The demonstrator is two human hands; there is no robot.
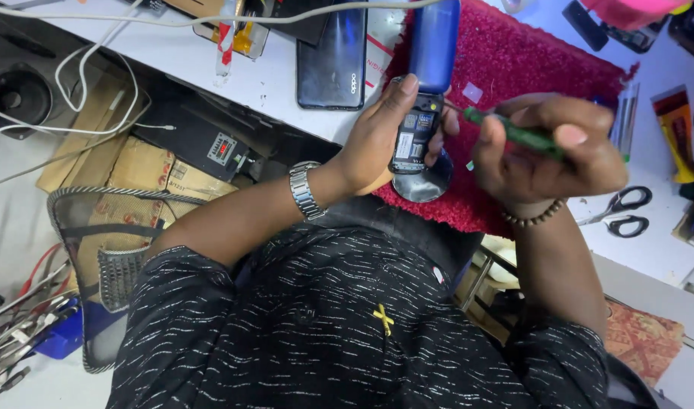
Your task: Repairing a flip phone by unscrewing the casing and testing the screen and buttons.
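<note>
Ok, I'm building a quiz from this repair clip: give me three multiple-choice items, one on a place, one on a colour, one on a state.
1. Where do the scissors lie?
A. on the red mat
B. on the white table right of the mat
C. in the basket

2. What colour is the handle of the screwdriver?
A. green
B. yellow
C. black

3. How is the small phone in the left hand?
A. back cover off
B. sealed in a box
C. folded shut

Key: 1 B, they rest on the white table beside the red mat. 2 A, the handle in the right hand is green. 3 A, its inner labels and parts show.
</note>
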